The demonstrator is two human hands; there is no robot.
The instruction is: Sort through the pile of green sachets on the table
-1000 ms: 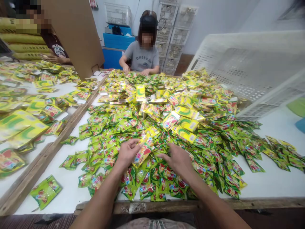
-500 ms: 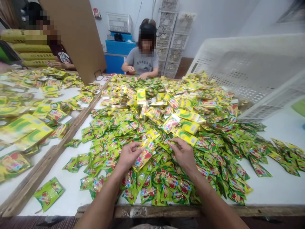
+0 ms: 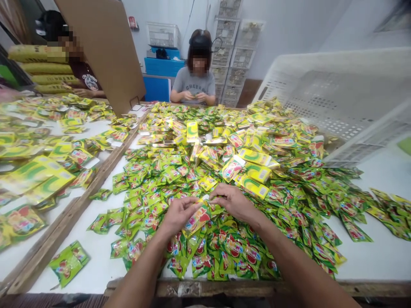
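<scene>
Held in my left hand (image 3: pixel 180 216), between thumb and fingers, is a small yellow carton (image 3: pixel 199 219) with red fruit printed on its face. It tilts with its top end up and to the right, where a white flap shows. My right hand (image 3: pixel 233 204) is closed in a pinch right at that end. What its fingertips hold, if anything, is too small to make out. Under and around both hands lies a thick heap of green sachets (image 3: pixel 234 246) with red fruit pictures.
Yellow cartons (image 3: pixel 253 156) pile up beyond my hands. A white perforated crate (image 3: pixel 321 92) stands tilted at the right. Wooden strips (image 3: pixel 96 179) divide and edge the table. A cardboard sheet (image 3: pixel 102 51) stands at the left. One co-worker (image 3: pixel 194 83) sits opposite, another (image 3: pixel 85 77) at far left.
My right hand has moved left, from over the sachets to the carton's upper end. The carton stays in my left hand. The co-worker opposite has brought both hands together.
</scene>
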